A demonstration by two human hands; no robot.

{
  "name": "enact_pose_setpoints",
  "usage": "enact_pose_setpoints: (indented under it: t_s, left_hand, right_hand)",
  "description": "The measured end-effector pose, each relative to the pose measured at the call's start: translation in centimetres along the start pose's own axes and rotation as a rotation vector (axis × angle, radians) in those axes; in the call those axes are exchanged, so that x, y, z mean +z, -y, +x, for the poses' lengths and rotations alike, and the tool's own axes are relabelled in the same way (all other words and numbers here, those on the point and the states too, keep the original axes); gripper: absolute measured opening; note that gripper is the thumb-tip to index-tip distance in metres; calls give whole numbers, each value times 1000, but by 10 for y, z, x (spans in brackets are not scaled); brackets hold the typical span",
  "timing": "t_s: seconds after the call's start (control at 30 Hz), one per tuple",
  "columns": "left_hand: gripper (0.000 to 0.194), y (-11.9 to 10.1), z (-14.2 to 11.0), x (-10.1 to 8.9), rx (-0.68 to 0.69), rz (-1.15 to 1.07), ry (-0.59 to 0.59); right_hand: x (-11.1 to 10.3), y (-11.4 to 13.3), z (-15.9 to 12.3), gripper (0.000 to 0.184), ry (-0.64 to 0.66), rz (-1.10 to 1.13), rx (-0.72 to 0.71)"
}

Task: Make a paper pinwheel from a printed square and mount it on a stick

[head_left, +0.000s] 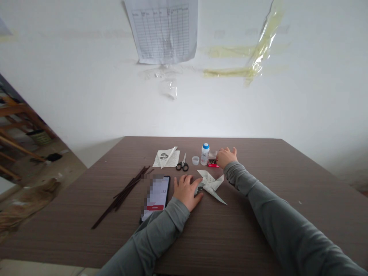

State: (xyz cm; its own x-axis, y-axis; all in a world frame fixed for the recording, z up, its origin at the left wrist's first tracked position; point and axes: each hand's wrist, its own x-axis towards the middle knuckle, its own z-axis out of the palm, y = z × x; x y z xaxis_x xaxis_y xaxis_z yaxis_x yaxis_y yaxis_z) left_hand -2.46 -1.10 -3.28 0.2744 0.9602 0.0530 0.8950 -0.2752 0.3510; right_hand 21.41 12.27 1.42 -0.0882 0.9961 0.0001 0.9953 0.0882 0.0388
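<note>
Head view; clock centred on the paper pinwheel, which lies on my brown wood-grain table, four blades of printed paper, tips pointing outward.

Left hand: at 9 o'clock, palm down, fingers spread well apart; thumb and forefinger lie about the pinwheel's left-hand blade. Whether they press on it I cannot tell.

Right hand: at 1 o'clock, fingers partly bent, outer finger raised, fingertips over the side of a small open red box. Dark bits inside, too small to name. Cannot tell how closed the fingertips are, or whether they have hold of anything.

Other items: white bottle with blue cap, upright just beside the box, slightly before 12; small translucent cup, 11; black-handled scissors, 10, blades pointing away from me; folded paper triangle on printed sheets, 10, farther out. Smartphone, near 9, screen lit, my left sleeve across its lower corner. Dark thin sticks, 9, beyond the phone, in a loose bundle.
</note>
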Motion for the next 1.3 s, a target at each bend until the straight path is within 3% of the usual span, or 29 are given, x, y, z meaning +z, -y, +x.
enact_pose_setpoints:
  t_s: [0.13, 0.43, 0.87, 1.3]
  left_hand:
    - [64, 1, 0, 2, 12, -5, -19]
    - [69, -5, -2, -5, -24, 29, 55]
    - [68, 5, 2, 20, -8, 4, -74]
    - [59, 1, 2, 3, -5, -45, -72]
  right_hand:
    - [-1, -1, 3, 45, 8, 0, -11]
    - [-1, -5, 6, 39, -9, 3, -48]
    - [11, -13, 6, 35, -33, 21, -89]
    - [21, -21, -6, 30, -178, 184, -143]
